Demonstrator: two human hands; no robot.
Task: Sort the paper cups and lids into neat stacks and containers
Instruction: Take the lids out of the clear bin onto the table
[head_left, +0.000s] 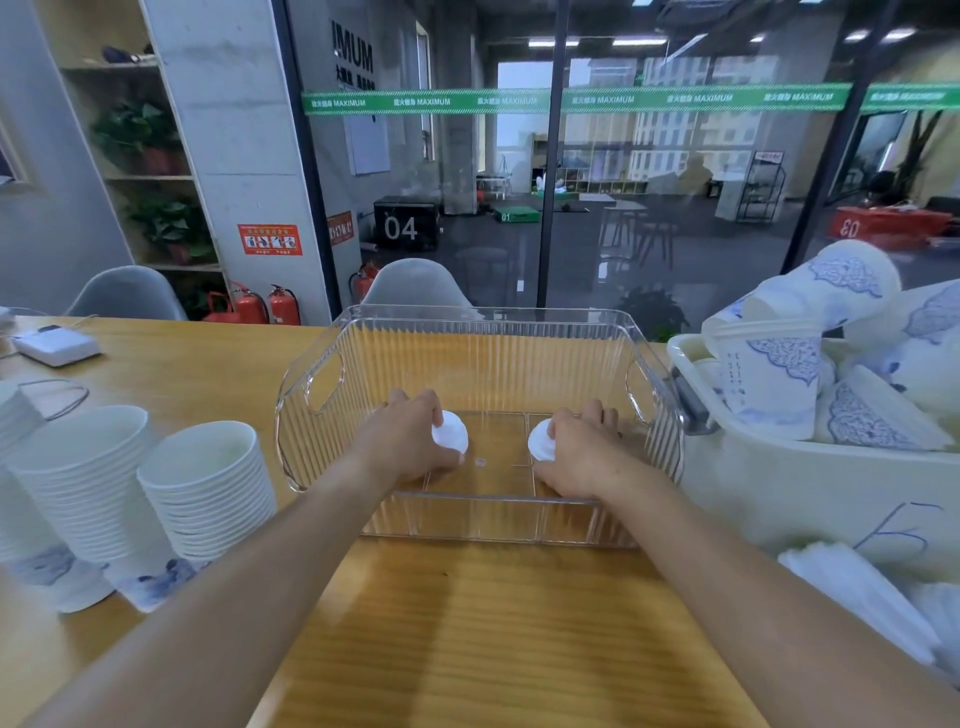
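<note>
Holding one white lid (451, 435) in the left hand (410, 447) and another lid (540, 440) in the right hand (576, 452), low inside the clear bin (488, 322) at frame centre, set them flat, side by side.

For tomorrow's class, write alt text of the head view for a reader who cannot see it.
Both hands, left and right, each hold a white lid low inside a clear bin on a wooden table. Stacked cups stand left; a tub of loose cups sits right.
</note>
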